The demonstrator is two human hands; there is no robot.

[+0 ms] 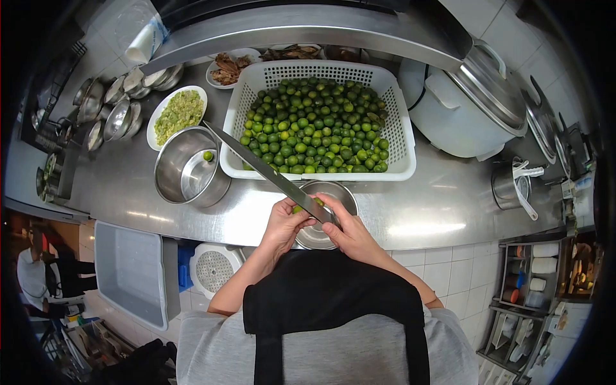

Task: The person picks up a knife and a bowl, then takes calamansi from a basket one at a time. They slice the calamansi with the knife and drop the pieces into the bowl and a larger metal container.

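Observation:
My right hand (346, 230) is closed on a long knife (273, 174), whose blade points up and left past the basket's front corner. A green lime (298, 208) is in the fingers of my left hand (282, 224), close against the blade. Below both hands is a round metal bowl (343, 192), partly hidden by them. Behind it a white perforated basket (407, 151) holds several small green limes (314, 131). To the left, a deep metal pot (168, 170) has one lime (208, 156) inside.
An oval dish of chopped green food (179, 115) and metal bowls (119, 119) stand at the left. At the right are a large lidded pot (459, 115) and a small pot with utensils (510, 186). A grey bin (131, 273) and a person (32, 273) are lower left.

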